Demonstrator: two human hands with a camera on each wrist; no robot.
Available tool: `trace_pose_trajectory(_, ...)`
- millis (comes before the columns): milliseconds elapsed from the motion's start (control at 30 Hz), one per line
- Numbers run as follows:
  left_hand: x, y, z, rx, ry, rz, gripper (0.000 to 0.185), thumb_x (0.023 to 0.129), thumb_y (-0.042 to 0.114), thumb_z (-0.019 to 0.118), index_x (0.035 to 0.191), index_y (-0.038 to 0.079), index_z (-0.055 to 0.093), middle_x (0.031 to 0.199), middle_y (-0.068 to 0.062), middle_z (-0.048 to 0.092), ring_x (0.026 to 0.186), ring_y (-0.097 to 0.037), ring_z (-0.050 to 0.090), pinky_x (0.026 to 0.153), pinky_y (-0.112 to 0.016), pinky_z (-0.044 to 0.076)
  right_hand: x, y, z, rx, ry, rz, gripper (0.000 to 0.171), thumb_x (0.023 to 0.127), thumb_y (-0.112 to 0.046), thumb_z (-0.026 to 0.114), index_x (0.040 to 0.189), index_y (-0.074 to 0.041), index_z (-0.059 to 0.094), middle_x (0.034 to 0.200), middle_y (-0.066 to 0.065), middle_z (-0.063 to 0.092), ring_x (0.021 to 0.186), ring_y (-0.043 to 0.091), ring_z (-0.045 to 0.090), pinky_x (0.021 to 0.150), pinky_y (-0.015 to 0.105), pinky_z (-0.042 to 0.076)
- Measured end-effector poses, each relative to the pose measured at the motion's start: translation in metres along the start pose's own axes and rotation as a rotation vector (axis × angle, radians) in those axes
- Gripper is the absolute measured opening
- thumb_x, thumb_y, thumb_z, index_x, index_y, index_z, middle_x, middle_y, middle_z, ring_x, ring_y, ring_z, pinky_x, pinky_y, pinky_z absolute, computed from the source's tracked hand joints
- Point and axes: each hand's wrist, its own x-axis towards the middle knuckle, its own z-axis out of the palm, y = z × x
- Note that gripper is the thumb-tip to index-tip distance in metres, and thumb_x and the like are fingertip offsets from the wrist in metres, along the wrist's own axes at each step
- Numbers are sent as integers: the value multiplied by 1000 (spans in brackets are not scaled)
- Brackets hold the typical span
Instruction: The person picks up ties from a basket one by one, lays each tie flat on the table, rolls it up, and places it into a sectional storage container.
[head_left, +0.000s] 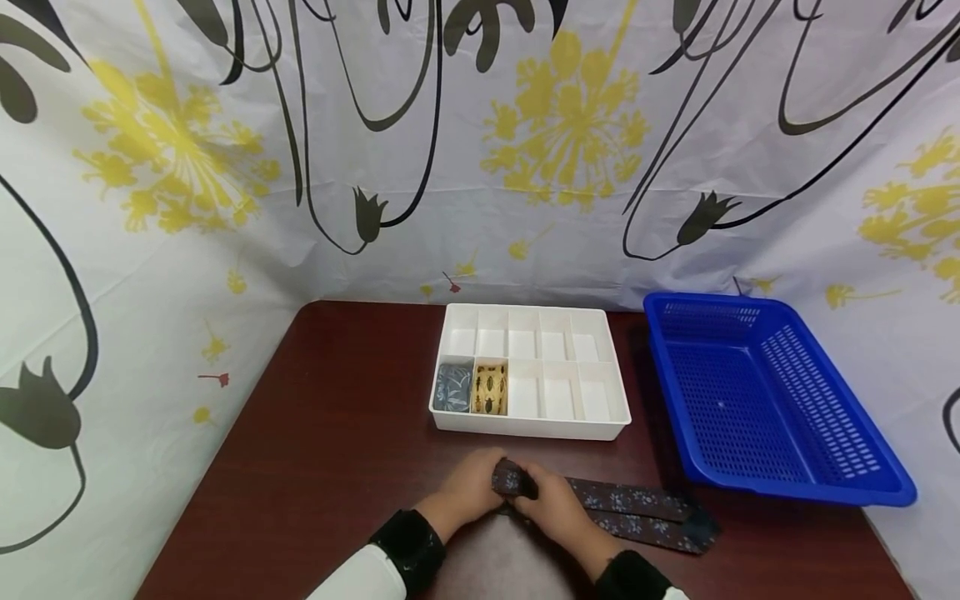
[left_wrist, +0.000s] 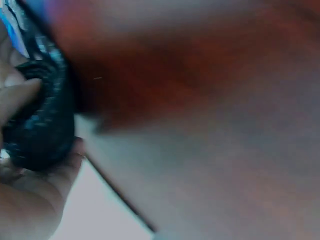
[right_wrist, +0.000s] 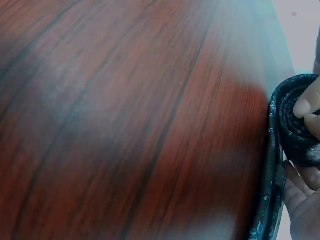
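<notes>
A dark necktie (head_left: 637,500) with small pale floral motifs is partly rolled up, its two tail strips stretching right across the table. My left hand (head_left: 468,485) grips the rolled end, with a thumb pressed into the coil (left_wrist: 47,125) in the left wrist view. From the other side my right hand (head_left: 555,507) holds the same roll, fingers curled round it. Seen from the right wrist, the layered spiral (right_wrist: 287,117) stands on edge between the fingers, and the unrolled strip (right_wrist: 272,185) runs down beside it.
Behind the hands sits a white compartment tray (head_left: 532,425). Two front-left compartments hold a blue-grey patterned rolled cloth (head_left: 453,387) and a yellow one with insect figures (head_left: 490,389). A blue perforated basket (head_left: 787,485) stands at the right. Patterned fabric (head_left: 465,167) hangs behind the brown table (head_left: 337,400).
</notes>
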Motion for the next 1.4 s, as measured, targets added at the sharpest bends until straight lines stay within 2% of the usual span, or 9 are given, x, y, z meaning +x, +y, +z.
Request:
trace_pose_trajectory(167, -5, -16, 5, -293, 34, 43, 44, 63, 4, 82, 101, 5, 61, 95, -2, 63, 88, -15, 58, 82, -31, 48, 1, 1, -1, -14, 5, -8, 51, 76, -7, 77, 123, 4, 59, 117, 19, 65, 111, 35, 60, 93, 50, 47)
trace_pose_trajectory(300, -8, -20, 9, -337, 73, 58, 40, 65, 3, 81, 100, 5, 61, 95, -2, 63, 88, -14, 57, 82, -31, 48, 2, 1, -1, -41, 17, -30, 50, 75, -8, 77, 121, 3, 61, 115, 18, 66, 108, 33, 62, 91, 49, 48)
trace_pose_trajectory(467, -6, -17, 10, -252, 98, 57, 28, 68, 5, 80, 89, 9, 61, 86, 1, 63, 81, -11, 56, 77, -29, 48, 1, 1, -3, -73, 13, -33, 51, 74, -9, 78, 120, 3, 62, 114, 17, 67, 108, 33, 62, 92, 50, 48)
trace_pose_trajectory(767, -2, 3, 1, 66, 77, 61, 23, 68, 8, 76, 75, 16, 55, 75, 3, 60, 76, -15, 59, 71, -30, 49, -1, 2, -6, -149, 21, -19, 49, 70, -11, 80, 116, -1, 65, 107, 13, 69, 101, 30, 64, 89, 49, 49)
trace_pose_trajectory(933, 0, 17, -3, 250, 58, 36, 25, 67, 6, 77, 75, 14, 55, 76, -1, 60, 77, -18, 60, 70, -31, 50, 0, 4, -5, -157, 18, -24, 50, 70, -11, 81, 116, -1, 64, 107, 12, 69, 101, 31, 64, 89, 50, 49)
trace_pose_trajectory(1067, 0, 28, -1, 339, 56, -26, 19, 70, 7, 74, 79, 11, 58, 80, -4, 62, 80, -20, 61, 69, -32, 52, 1, 5, -5, -148, 11, -29, 52, 69, -8, 81, 117, 2, 63, 110, 16, 68, 105, 35, 62, 90, 51, 48)
trace_pose_trajectory(1167, 1, 34, -1, 351, 35, -82, 17, 73, 8, 73, 83, 10, 60, 83, -5, 62, 83, -20, 61, 69, -33, 53, 1, 6, -4, -138, 7, -26, 53, 69, -7, 81, 117, 5, 62, 112, 19, 66, 107, 37, 61, 91, 53, 47)
trace_pose_trajectory(1233, 0, 34, -2, 323, 15, -89, 22, 71, 7, 76, 85, 10, 60, 85, -5, 62, 84, -20, 60, 70, -33, 53, 1, 7, -5, -131, -1, -19, 53, 70, -6, 81, 118, 6, 61, 113, 20, 66, 108, 39, 60, 91, 53, 47)
trace_pose_trajectory(1400, -1, 17, -3, 154, -26, 35, 39, 62, 11, 83, 90, 12, 56, 91, -1, 61, 91, -19, 57, 82, -31, 49, 1, 6, -8, -103, -23, -10, 53, 71, -4, 78, 120, 5, 61, 115, 19, 65, 110, 38, 59, 93, 53, 46)
